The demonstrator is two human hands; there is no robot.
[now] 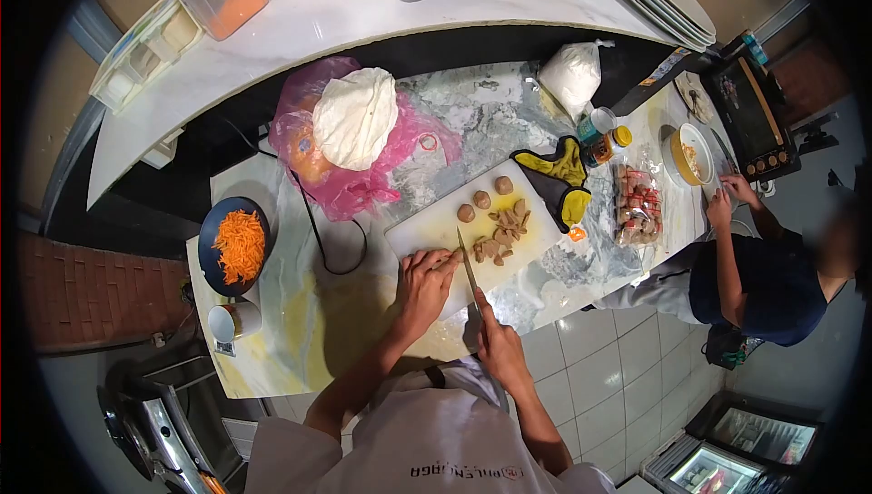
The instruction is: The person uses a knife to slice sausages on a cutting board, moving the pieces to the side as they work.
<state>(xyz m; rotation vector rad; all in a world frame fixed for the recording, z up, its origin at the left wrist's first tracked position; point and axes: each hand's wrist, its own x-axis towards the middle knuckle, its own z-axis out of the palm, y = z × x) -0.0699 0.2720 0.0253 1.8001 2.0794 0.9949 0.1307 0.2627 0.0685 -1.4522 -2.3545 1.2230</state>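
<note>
A white cutting board point(422, 231) lies on the marble counter. On it are three whole brown balls point(481, 199) and a heap of cut brown pieces point(501, 235). My right hand point(498, 344) is closed round the handle of a knife point(467, 262), whose blade points away from me over the board. My left hand point(427, 285) rests at the board's near left part, its fingertips bent together beside the blade. What those fingertips hold, if anything, is too small to make out.
Left are a dark plate of orange shreds point(240, 247), a cup point(234, 321) and a black cable. Beyond the board lies a pink bag point(363, 187); right of it, gloves point(565, 176), jars and a packet point(639, 203). A co-worker point(758, 276) stands at the right by a bowl point(692, 154).
</note>
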